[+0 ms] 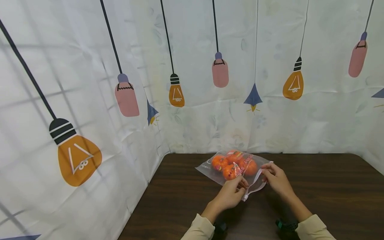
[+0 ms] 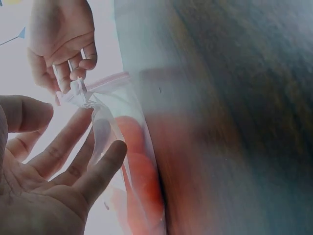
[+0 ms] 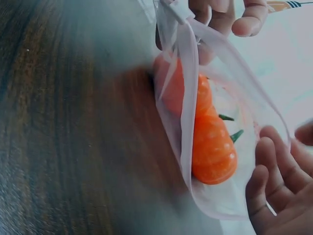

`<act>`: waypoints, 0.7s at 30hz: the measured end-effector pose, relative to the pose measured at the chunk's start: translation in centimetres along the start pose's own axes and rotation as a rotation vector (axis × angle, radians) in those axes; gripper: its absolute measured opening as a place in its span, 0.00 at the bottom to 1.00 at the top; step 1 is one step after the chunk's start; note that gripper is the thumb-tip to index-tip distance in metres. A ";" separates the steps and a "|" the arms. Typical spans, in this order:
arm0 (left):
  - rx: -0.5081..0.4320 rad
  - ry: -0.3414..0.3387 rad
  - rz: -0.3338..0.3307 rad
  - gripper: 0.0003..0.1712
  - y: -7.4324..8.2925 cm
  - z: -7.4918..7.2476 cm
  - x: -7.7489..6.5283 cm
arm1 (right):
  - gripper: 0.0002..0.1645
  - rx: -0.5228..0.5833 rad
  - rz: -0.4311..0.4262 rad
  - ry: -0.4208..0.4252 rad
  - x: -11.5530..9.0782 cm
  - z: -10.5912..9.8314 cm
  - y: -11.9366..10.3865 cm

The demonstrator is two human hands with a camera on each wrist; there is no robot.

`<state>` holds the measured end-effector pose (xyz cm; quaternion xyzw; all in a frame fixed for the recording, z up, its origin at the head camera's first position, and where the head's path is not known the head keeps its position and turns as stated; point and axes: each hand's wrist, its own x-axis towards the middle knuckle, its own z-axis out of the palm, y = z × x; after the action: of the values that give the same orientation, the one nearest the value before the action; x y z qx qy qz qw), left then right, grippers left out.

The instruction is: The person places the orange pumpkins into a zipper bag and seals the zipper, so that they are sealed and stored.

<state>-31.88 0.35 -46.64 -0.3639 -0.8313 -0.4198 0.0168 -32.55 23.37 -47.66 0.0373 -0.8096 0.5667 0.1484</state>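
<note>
A clear zip bag (image 1: 207,168) with pink print lies on the table, holding several small orange pumpkin-like pieces (image 1: 230,172); green stems show in the right wrist view. Its pale mouth strip (image 3: 188,98) gapes in a loop, and a white slider (image 1: 245,197) sits at the near end. My left hand (image 1: 231,193) is at that near end, fingers spread and touching the film; in the left wrist view its thumb (image 2: 29,115) stands apart from them. At the far end of the mouth, my right hand (image 1: 277,180) pinches the edge between thumb and fingers.
The dark brown table (image 1: 327,193) reaches back to a white curtain (image 1: 198,130) printed with hanging lamps. Another side of the curtain runs along the table's left edge. Dark devices (image 1: 286,225) show by both wrists.
</note>
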 end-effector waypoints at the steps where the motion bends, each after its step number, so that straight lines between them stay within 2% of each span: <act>1: 0.003 -0.007 0.007 0.09 0.0 0.0 0.0 | 0.18 -0.001 0.000 -0.021 0.0 0.0 0.0; 6: 0.043 -0.035 0.029 0.12 0.0 0.0 -0.1 | 0.19 -0.057 0.008 -0.118 0.1 -0.1 -0.1; 13: 0.051 -0.055 -0.041 0.14 0.1 0.0 -0.2 | 0.16 -0.116 0.026 -0.102 0.0 -0.3 0.4; 21: 0.157 -0.162 -0.073 0.16 0.0 0.0 -0.5 | 0.18 -0.109 0.059 -0.114 0.0 -0.7 1.1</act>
<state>-31.50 0.09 -46.80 -0.3638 -0.8729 -0.3230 -0.0374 -32.71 24.41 -48.44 0.0376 -0.8473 0.5226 0.0872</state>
